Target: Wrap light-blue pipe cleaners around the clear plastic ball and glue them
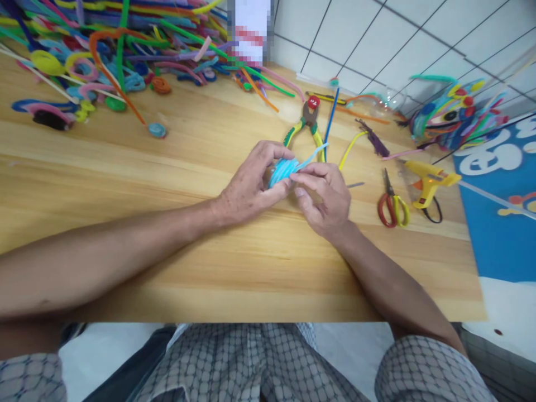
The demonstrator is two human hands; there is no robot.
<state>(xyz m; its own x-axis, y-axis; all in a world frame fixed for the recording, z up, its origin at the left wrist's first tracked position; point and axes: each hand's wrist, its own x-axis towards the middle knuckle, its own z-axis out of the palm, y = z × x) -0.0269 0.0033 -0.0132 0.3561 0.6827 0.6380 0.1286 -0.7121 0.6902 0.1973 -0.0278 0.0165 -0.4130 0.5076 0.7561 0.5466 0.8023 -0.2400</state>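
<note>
A light blue pipe cleaner coil [283, 172], wound into a rounded bundle, is held above the middle of the wooden table [234, 257]. My left hand [251, 181] is closed around its left side, thumb below and fingers over the top. At the coil's right side, my right hand [324, 195] pinches with thumb and fingers near the loose end. That pale blue end [314, 155] sticks up to the right past the fingers. Just behind the hands lie pliers [310, 114] with green and yellow handles, partly hidden by them.
Many coloured pipe cleaners [167, 50] are heaped at the back left. Scissors [391, 201] and a yellow glue gun [431, 178] lie to the right. A multicoloured pipe cleaner figure [448, 117] stands at the back right, near the tiled wall [355, 39]. A utility knife [326, 98] lies behind the pliers.
</note>
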